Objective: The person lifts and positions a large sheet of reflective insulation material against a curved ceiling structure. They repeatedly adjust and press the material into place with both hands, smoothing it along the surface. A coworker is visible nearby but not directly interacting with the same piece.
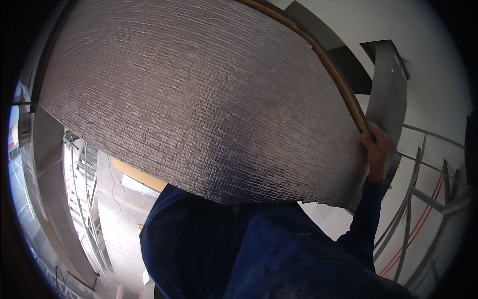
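A large foil-faced insulation board (199,99) with a ribbed, crinkled silver surface fills most of the head view, tilted close in front of my body. Its cut edge (341,79) shows a yellow-brown core along the upper right. My right hand (377,147) grips that edge at the board's right side, fingers curled round it. Just beyond this hand is a grey sheet-like piece (390,84) with a bent upper end. My left hand does not show; the board or my dark blue clothing (279,249) may hide it.
Metal framing bars (408,214) and red lines (418,226) stand at the right. At the left are a grey beam (55,169), a ladder-like metal structure (89,164) and a pale floor (119,219). Another yellow-edged board (139,174) shows below the panel. Dark flat pieces (343,62) lie behind the board.
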Available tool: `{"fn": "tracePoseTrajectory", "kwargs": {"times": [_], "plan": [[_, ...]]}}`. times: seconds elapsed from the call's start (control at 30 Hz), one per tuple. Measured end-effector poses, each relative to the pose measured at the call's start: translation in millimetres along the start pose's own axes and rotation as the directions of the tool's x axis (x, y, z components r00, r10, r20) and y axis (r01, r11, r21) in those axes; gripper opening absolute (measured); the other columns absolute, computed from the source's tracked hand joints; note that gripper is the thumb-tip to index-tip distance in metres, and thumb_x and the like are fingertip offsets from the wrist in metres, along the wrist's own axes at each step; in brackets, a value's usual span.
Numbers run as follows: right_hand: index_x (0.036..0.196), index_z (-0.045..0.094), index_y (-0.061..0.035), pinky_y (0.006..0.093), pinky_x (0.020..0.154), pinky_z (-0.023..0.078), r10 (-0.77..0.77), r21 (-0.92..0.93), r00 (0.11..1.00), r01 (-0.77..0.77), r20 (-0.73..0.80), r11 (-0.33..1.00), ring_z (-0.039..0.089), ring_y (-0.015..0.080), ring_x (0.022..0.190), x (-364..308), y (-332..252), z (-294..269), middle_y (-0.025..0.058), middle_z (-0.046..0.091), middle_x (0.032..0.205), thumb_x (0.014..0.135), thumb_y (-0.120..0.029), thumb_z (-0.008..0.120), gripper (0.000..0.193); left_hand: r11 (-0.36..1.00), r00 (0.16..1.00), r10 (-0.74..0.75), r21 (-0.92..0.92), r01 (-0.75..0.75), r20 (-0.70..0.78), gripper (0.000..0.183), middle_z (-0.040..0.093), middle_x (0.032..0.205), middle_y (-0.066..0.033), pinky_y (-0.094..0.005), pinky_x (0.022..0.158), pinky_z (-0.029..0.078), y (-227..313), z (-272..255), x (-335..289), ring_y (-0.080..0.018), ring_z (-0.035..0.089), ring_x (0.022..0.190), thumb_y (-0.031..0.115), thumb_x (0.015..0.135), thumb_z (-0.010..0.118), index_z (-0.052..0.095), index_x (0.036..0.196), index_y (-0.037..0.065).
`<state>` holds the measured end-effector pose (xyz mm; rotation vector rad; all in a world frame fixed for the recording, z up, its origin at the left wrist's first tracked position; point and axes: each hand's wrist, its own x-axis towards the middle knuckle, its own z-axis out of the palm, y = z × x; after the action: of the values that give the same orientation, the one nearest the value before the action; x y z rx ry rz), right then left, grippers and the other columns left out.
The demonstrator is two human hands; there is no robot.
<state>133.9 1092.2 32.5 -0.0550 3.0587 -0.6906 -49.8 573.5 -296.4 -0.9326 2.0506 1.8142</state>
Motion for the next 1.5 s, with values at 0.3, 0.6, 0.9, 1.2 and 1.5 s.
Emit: {"fn": "tracePoseTrajectory", "kwargs": {"times": [0.3,0.6,0.9,1.2,1.5], "plan": [[0.12,0.076,0.0022,0.0382,0.086,0.05,0.019,0.08,1.0,-0.02,0.005,0.997,0.068,0.0249,0.089,1.4,-22.9,-1.4,0.0151,0.075,0.095,0.086,-0.026,0.083,0.044,0.657,0.791,0.444,0.447,-0.607,0.421,0.023,0.07,0.094,-0.0009,-0.0258,0.07,0.053,82.7,-12.5,-14.0,-0.0107,0.065,0.078,0.024,0.101,0.065,0.07,0.102,0.002],[0.12,0.077,0.0002,0.0402,0.087,0.049,-0.003,0.044,1.0,0.003,-0.006,0.999,0.068,0.0281,0.091,0.1,-15.5,-0.9,0.0154,0.076,0.1,0.087,-0.025,0.084,0.043,-0.699,-0.006,0.493,0.392,-0.598,0.87,0.023,0.071,0.095,-0.0004,-0.0247,0.072,0.054,178.4,-28.6,-59.2,-0.0098,0.066,0.078,0.024,0.101,0.066,0.071,0.103,0.001],[0.122,0.075,0.002,0.037,0.085,0.05,-0.039,0.044,0.999,0.041,-0.038,0.998,0.068,0.025,0.087,0.5,-30.5,5.6,0.0138,0.077,0.097,0.091,-0.029,0.079,0.044,-0.995,-0.469,-0.101,-0.088,0.049,0.877,0.024,0.072,0.096,0.0001,-0.0237,0.073,0.056,280.0,-53.0,-135.9,-0.0089,0.067,0.079,0.024,0.101,0.068,0.072,0.104,0.001],[0.125,0.074,0.0004,0.0384,0.099,0.048,0.007,0.116,0.999,-0.011,0.04,0.993,0.068,0.0291,0.106,3.2,-32.1,3.9,0.0171,0.077,0.114,0.093,-0.033,0.078,0.047,-0.922,-0.584,-0.323,-0.386,0.017,0.745,0.023,0.072,0.097,0.0007,-0.022,0.076,0.057,300.8,-57.6,-219.7,-0.0077,0.069,0.082,0.023,0.1,0.068,0.073,0.106,0.001],[0.128,0.075,-0.0012,0.0419,0.099,0.053,-0.03,0.057,0.999,0.032,-0.027,0.998,0.062,0.0313,0.126,6.1,3.1,20.7,0.0195,0.073,0.132,0.091,-0.035,0.08,0.05,-0.866,-0.568,-0.033,-0.307,-0.394,0.822,0.016,0.061,0.102,-0.0007,-0.0252,0.103,0.057,242.3,-37.1,-287.4,-0.015,0.064,0.109,0.019,0.094,0.068,0.065,0.102,0.005]]}}
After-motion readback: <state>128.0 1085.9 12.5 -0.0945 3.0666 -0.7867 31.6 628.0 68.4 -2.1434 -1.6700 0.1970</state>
